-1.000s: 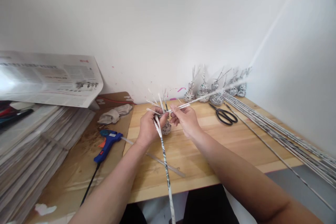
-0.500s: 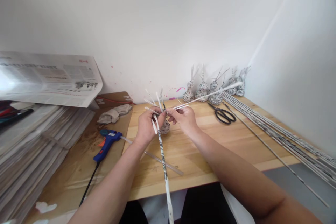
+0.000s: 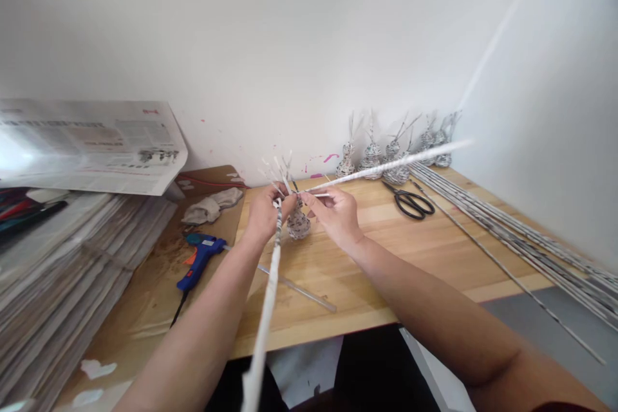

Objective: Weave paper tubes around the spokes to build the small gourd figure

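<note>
A small gourd-shaped weave of rolled newspaper stands on the wooden board between my hands, with paper ends sticking up from its top. My left hand is closed around its neck. The fingers of my right hand pinch a rolled paper strip at the right side of the neck. One long paper strip hangs from the left hand toward me, past the board's front edge. Another long strip points up and right from the neck, blurred toward its far end. The fingers hide the neck itself.
Black scissors lie to the right, beside a bundle of long paper rolls. Several finished paper gourds stand along the wall. Left are a blue glue gun, a glove and stacked newspapers. A clear glue stick lies in front.
Both hands and the woven gourd have shifted slightly left, and more of its body shows. The hanging strip has swung left. The strip on the right now reaches farther out and higher.
</note>
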`<move>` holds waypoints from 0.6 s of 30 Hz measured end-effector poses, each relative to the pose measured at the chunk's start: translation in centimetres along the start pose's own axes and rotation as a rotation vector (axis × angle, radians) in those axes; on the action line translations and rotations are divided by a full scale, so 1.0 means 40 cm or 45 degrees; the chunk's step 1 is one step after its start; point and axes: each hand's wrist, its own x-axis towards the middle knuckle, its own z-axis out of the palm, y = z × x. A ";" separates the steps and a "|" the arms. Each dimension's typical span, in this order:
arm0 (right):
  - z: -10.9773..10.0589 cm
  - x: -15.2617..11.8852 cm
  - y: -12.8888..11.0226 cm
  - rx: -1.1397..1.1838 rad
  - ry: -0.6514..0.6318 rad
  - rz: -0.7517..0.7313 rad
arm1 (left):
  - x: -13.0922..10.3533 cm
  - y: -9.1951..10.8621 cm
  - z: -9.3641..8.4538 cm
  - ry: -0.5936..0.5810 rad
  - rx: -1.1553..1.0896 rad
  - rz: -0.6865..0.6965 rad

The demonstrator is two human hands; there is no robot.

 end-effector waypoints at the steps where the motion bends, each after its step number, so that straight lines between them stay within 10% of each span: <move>1: -0.001 0.000 0.003 -0.007 -0.012 -0.067 | 0.009 -0.009 -0.004 -0.065 -0.018 -0.018; 11: -0.044 0.023 0.014 -0.810 -0.134 -0.610 | 0.050 -0.025 -0.020 -0.388 -0.103 0.115; 18: -0.044 0.033 -0.002 -0.756 -0.110 -0.756 | 0.025 -0.009 -0.038 -0.434 -0.106 0.133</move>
